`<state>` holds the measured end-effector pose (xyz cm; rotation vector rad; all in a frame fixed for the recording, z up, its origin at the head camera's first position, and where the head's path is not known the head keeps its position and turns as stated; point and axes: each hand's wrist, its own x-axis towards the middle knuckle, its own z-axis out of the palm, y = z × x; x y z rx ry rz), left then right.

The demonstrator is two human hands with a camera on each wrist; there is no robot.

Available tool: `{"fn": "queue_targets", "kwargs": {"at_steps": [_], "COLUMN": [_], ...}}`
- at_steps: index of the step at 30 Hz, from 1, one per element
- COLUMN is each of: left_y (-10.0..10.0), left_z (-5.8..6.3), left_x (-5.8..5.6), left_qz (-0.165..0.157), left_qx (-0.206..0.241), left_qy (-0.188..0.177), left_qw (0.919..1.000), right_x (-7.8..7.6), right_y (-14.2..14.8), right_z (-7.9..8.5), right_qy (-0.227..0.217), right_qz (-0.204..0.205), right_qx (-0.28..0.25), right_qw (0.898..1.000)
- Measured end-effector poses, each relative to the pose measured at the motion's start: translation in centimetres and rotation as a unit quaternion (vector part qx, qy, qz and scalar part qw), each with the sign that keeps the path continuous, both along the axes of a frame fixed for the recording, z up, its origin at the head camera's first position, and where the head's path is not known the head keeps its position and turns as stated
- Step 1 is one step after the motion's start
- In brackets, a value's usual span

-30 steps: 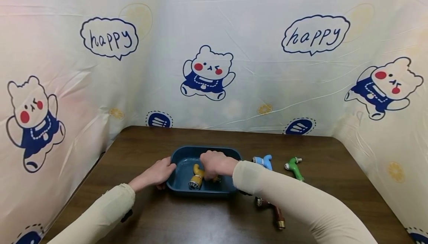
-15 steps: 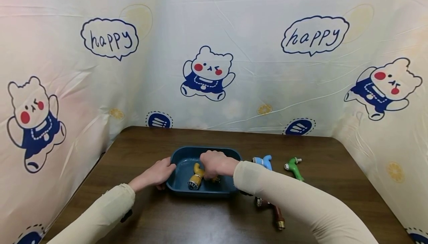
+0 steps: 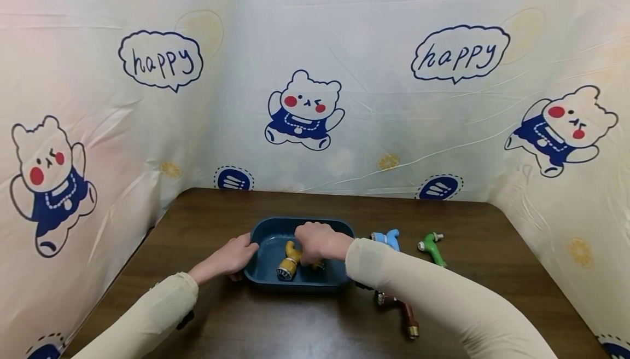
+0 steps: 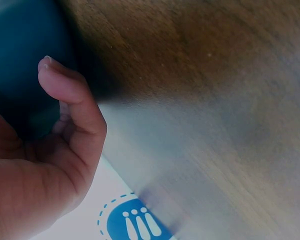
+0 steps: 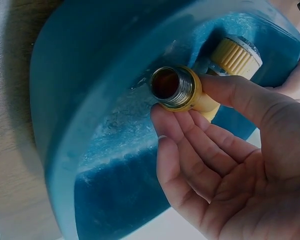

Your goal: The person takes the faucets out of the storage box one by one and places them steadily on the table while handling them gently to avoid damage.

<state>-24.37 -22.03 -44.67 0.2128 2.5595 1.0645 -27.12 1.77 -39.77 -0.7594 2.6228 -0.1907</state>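
A dark blue plastic basin point(image 3: 266, 278) stands on the table, and a yellow tap point(image 3: 288, 265) lies inside it. My left hand point(image 3: 231, 255) grips the basin's left end; in the left wrist view, its curled fingers point(image 4: 87, 112) are against the basin wall. Reaching into the basin, my right hand point(image 3: 320, 242) covers part of the tap in the head view. The right wrist view shows thumb and fingers pinching the yellow tap near its threaded metal end point(image 5: 175, 89). The tap's ribbed yellow knob point(image 5: 236, 57) is farther in, beyond the thumb.
Right of the basin lie a light blue tap point(image 3: 387, 238), a green tap point(image 3: 432, 248) and a brown tap point(image 3: 406, 315). My right forearm point(image 3: 433, 288) passes over the table between them. Printed curtains point(image 3: 354, 74) hang around the dark wooden table point(image 3: 275, 326).
The head view has tilted up very slightly. Both hands keep their places on the basin and the yellow tap, which has barely moved.
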Motion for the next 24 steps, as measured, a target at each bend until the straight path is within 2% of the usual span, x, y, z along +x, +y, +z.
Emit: {"fn": "queue_targets", "kwargs": {"at_steps": [7, 24], "left_y": [0.4, 0.5], "left_z": [0.2, 0.2], "left_x": [0.4, 0.4], "left_qz": [0.02, 0.023], "left_qx": [-0.006, -0.008], "left_qy": [0.004, 0.004], "left_qw": [0.9998, 0.9997], "right_x": [-0.1, 0.4], "right_y": [0.3, 1.1], "right_z": [0.3, 1.1], "right_qy": [-0.005, -0.006], "right_qz": [-0.005, -0.012], "right_qx": [-0.005, -0.011], "right_qw": [1.0, 1.0]}}
